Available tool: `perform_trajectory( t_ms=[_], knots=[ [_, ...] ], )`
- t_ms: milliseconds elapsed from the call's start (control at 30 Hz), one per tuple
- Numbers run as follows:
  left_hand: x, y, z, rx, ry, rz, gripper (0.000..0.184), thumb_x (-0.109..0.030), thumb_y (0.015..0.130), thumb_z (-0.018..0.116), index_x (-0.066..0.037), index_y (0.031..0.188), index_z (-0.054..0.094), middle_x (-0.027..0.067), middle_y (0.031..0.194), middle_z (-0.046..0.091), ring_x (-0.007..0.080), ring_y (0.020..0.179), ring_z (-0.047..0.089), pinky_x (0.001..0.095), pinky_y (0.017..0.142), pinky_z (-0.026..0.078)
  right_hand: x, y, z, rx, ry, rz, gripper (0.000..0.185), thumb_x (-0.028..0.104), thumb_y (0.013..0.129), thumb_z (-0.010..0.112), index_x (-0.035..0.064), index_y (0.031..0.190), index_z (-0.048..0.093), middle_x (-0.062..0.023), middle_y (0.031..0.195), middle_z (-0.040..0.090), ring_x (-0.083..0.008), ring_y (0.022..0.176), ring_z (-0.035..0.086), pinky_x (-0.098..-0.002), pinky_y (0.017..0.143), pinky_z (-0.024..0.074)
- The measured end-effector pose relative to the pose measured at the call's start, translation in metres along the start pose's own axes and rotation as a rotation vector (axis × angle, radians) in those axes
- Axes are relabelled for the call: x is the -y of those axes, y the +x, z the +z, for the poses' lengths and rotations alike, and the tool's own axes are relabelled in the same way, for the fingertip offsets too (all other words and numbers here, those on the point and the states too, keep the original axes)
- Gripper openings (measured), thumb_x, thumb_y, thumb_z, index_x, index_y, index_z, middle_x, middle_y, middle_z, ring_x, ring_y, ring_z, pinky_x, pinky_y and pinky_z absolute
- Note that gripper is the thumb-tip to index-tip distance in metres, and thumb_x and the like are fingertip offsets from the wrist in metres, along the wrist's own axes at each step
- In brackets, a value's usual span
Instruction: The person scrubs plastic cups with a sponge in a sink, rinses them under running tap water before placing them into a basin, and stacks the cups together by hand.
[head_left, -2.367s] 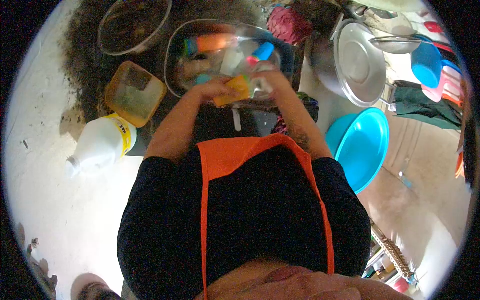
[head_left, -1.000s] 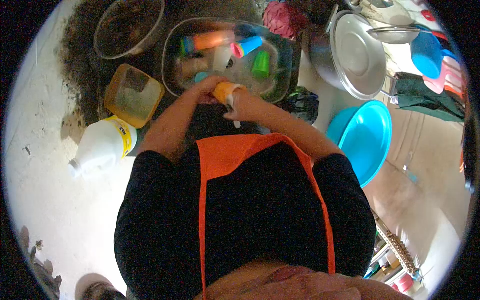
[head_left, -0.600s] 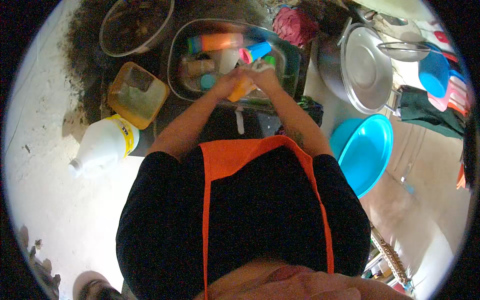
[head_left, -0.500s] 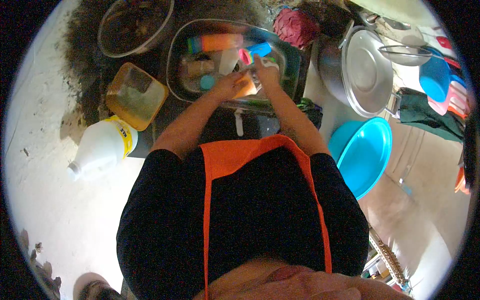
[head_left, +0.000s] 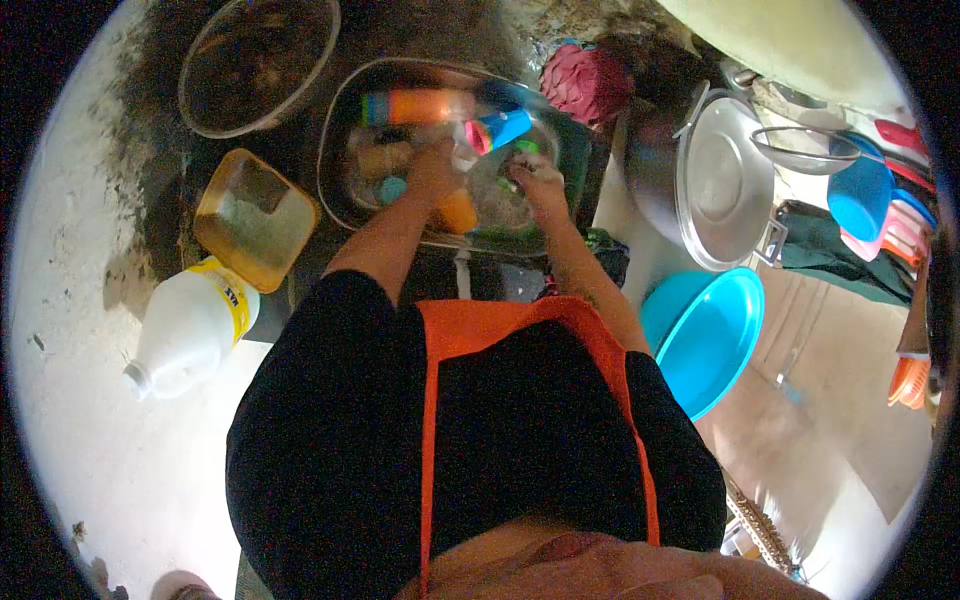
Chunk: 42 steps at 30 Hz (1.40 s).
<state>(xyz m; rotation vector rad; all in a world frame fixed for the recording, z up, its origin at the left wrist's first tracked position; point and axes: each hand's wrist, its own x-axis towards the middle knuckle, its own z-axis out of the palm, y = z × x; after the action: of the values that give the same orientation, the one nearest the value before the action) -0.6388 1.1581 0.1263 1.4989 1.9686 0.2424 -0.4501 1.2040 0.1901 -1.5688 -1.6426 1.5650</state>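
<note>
Both my hands are inside a clear plastic basin that holds several cups and dishes. My left hand is left of centre, blurred, beside a stack of orange cups and a blue and pink cup stack. A small whitish thing shows at its fingertips; whether it is held is unclear. My right hand has its fingers curled in at the basin's right side, close to a bright green piece; what they grip is hidden. An orange cup lies near my left wrist, a teal round item further left.
Left of the basin are a yellowish square tub, a white jug and a round clear tub. On the right stand a large metal pan, a turquoise basin and a blue cup. A maroon bundle sits behind.
My hands have moved apart, the left further left and the right lower. My right hand has come away from the blue cup. The whole view has shifted slightly.
</note>
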Motion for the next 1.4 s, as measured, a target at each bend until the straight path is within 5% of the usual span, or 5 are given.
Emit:
perform_trajectory(
  t_ms=[133, 367, 433, 933, 1400],
  knots=[
    [-0.020, 0.000, 0.021, 0.075, -0.823, -0.010, 0.077, -0.020, 0.056, 0.072, -0.009, 0.123, 0.035, 0.0158, 0.114, 0.048, 0.0284, 0.107, 0.045, 0.0385, 0.085, 0.040, 0.078, -0.039, 0.040, -0.212, -0.782, -0.875, 0.027, 0.021, 0.069, 0.059, 0.0072, 0.093, 0.056, -0.0147, 0.102, 0.053, -0.0317, 0.102, 0.042, -0.0424, 0.088, 0.0323],
    [-0.047, -0.088, -0.069, -0.112, -1.174, 0.181, 0.074, -0.006, 0.062, 0.065, -0.014, 0.128, 0.033, 0.0083, 0.115, 0.048, 0.0230, 0.097, 0.049, 0.0342, 0.079, 0.043, 0.067, 0.012, 0.032, -0.056, -1.259, -0.755, 0.022, 0.028, 0.077, 0.053, 0.0075, 0.084, 0.055, -0.0140, 0.082, 0.056, -0.0266, 0.066, 0.055, -0.0386, 0.055, 0.0453],
    [-0.029, -0.092, -0.081, -0.057, -1.313, 0.307, 0.070, -0.005, 0.063, 0.065, -0.014, 0.126, 0.037, 0.0066, 0.111, 0.051, 0.0212, 0.094, 0.051, 0.0321, 0.074, 0.045, 0.085, 0.009, 0.035, -0.169, -0.068, 0.223, 0.038, 0.039, 0.077, 0.055, 0.0022, 0.086, 0.058, -0.0177, 0.088, 0.058, -0.0274, 0.073, 0.059, -0.0362, 0.063, 0.0486],
    [0.089, -0.096, -0.020, 0.196, -2.135, -0.214, 0.022, -0.029, 0.082, 0.046, -0.011, 0.091, 0.056, 0.0039, 0.083, 0.058, 0.0170, 0.073, 0.055, 0.0332, 0.058, 0.046, 0.183, -0.078, 0.114, 0.433, -1.318, -0.916, 0.039, 0.040, 0.073, 0.053, 0.0076, 0.095, 0.057, -0.0128, 0.087, 0.060, -0.0272, 0.078, 0.059, -0.0377, 0.067, 0.0472],
    [0.093, -0.188, -0.176, -0.795, -0.424, -0.211, 0.047, -0.026, 0.071, 0.062, -0.007, 0.111, 0.046, 0.0147, 0.102, 0.054, 0.0328, 0.093, 0.051, 0.0418, 0.082, 0.040, 0.158, -0.095, 0.104, 0.525, -0.288, -0.726, 0.040, 0.024, 0.073, 0.053, 0.0160, 0.113, 0.050, -0.0113, 0.107, 0.055, -0.0269, 0.093, 0.055, -0.0368, 0.080, 0.0423]
  ],
)
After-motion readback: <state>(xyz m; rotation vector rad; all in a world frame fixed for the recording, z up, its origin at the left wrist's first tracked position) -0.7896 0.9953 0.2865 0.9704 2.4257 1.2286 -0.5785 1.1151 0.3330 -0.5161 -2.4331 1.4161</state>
